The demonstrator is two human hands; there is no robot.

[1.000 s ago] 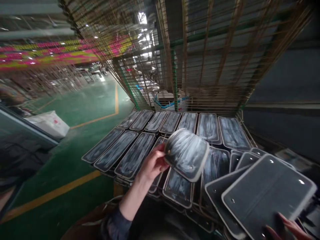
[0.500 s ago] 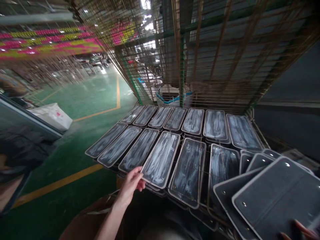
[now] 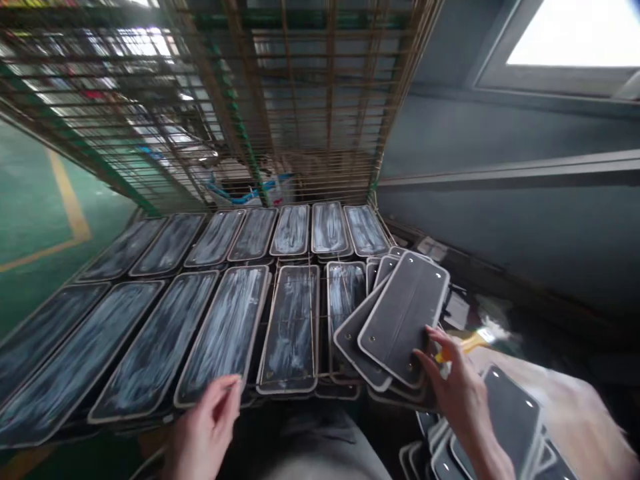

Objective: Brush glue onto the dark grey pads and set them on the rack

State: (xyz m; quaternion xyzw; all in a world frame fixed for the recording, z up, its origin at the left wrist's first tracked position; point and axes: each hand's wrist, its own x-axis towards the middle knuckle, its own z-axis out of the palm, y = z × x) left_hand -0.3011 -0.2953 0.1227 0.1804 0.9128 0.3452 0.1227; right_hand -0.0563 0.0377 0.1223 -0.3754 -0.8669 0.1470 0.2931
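Note:
Two rows of dark rectangular panels smeared with white glue (image 3: 225,330) lie side by side on a wire rack shelf (image 3: 300,390). My left hand (image 3: 207,427) hovers at the shelf's near edge, fingers loosely apart, holding nothing, its fingertips close to one panel's corner. My right hand (image 3: 453,387) grips the near edge of a fanned stack of clean dark panels (image 3: 405,313) that rests on the shelf's right end. A yellow-handled brush (image 3: 475,340) shows just behind that hand.
More dark panels (image 3: 505,420) are piled on a brown surface (image 3: 575,400) at the lower right. Wire rack shelves (image 3: 280,100) rise behind. A grey wall (image 3: 500,200) stands to the right, green floor with yellow lines (image 3: 30,220) to the left.
The left hand laid the curled glued panel flat into the near row and drew back. The view swung right, and the right hand with its stack now shows nearer the middle.

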